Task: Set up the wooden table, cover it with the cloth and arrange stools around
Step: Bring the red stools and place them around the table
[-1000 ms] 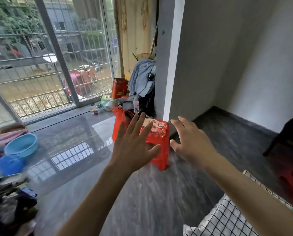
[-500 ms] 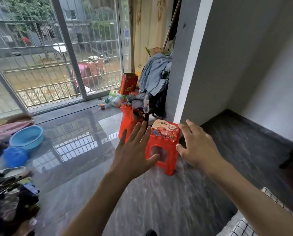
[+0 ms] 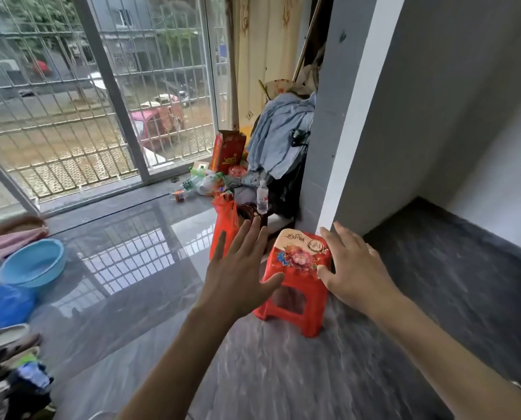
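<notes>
- Head view, task thing: red plastic stool (image 3: 295, 286) upright on the grey floor (image 3: 283, 374), just beside the foot of the white-edged pillar (image 3: 353, 116), flowered seat facing up.
- Head view, hands: left hand (image 3: 238, 274) spread wide with straight fingers, holding nothing, thumb reaching toward the stool's near left edge; right hand (image 3: 353, 271) likewise flat and empty, thumb at the seat's right rim. Cannot tell whether either thumb is truly touching.
- Head view, surroundings: orange bag (image 3: 222, 228) and clear bottle (image 3: 262, 198) crowded just behind the stool; blue basin (image 3: 31, 262) well apart to the left. No table or cloth visible.
- Risks, as a judgement: could knock the bottle or snag the bag if lifted carelessly backward; could scrape the pillar if swung right; could slip from an uneven two-sided grip on smooth plastic, given the glossy floor.
</notes>
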Demonstrator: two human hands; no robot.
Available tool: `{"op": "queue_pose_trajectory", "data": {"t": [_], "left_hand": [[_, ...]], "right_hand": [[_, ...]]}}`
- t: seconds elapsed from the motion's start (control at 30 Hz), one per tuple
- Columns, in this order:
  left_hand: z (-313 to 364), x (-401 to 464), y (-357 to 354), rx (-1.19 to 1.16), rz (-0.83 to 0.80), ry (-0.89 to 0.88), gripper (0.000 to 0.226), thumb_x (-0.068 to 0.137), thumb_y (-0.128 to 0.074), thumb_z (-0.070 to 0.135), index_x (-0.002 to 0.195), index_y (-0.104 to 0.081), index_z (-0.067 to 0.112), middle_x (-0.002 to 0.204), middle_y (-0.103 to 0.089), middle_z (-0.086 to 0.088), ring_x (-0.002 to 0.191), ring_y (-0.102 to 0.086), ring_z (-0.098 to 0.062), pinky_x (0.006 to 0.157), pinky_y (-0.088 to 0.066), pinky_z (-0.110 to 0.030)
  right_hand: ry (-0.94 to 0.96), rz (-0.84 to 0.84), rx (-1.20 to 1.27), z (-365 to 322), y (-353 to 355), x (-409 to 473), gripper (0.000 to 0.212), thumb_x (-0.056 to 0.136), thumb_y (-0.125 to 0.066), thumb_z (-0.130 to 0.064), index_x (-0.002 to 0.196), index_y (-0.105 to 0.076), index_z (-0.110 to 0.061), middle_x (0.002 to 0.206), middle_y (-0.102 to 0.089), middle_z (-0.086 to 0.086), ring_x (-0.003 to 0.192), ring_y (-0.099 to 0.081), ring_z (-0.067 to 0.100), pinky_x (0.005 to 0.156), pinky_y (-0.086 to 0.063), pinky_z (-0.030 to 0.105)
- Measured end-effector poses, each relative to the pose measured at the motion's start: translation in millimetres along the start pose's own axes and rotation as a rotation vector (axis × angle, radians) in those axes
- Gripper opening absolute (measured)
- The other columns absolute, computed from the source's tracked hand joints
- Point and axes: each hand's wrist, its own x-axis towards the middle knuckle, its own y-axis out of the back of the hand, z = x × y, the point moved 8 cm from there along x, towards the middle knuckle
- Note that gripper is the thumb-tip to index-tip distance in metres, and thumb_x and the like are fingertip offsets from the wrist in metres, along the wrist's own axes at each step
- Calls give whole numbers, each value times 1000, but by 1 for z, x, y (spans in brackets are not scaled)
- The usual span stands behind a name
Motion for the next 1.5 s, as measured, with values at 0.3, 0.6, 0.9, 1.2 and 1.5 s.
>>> {"op": "queue_pose_trajectory", "data": {"t": [0.3,0.6,0.9,1.2,1.5], "left_hand": [[-10,98,-47,-10,-80,-99,87,91,-29,69,156,5,23,161,19,5,146,23,-10,120,12,-46],[-53,226,-102,-1,-173,-268,85,90,-33,68,156,-3,23,163,14,4,149,15,-15,120,2,-51],[-99,339,-165,-93,-238,-407,81,89,-37,65,155,-11,27,164,8,3,150,10,-18,120,2,-49],[-128,346,-276,-184,-436,-372,83,77,-22,61,151,-32,25,162,-11,-1,149,-18,-24,117,-15,-51],[-135,346,-426,-246,-608,-281,73,95,-44,52,156,-9,31,160,15,4,150,8,-19,122,-9,-44]], "right_hand": [[-148,-37,-7,44,-21,77,75,93,-50,-46,155,-13,-26,163,-6,3,150,-6,21,120,-14,50],[-275,-73,2,61,-47,185,76,93,-51,-45,155,-11,-25,164,-2,5,150,-4,22,120,-17,50],[-441,-146,1,72,-83,253,76,95,-50,-45,156,-9,-25,164,2,2,151,-3,21,120,-19,41],[-479,-294,39,90,-179,285,75,94,-53,-41,155,-12,-26,164,3,0,150,-5,17,118,-24,35],[-588,-355,134,154,-307,327,78,89,-63,-35,153,-21,-21,163,-4,9,148,-16,28,114,-31,41]]}}
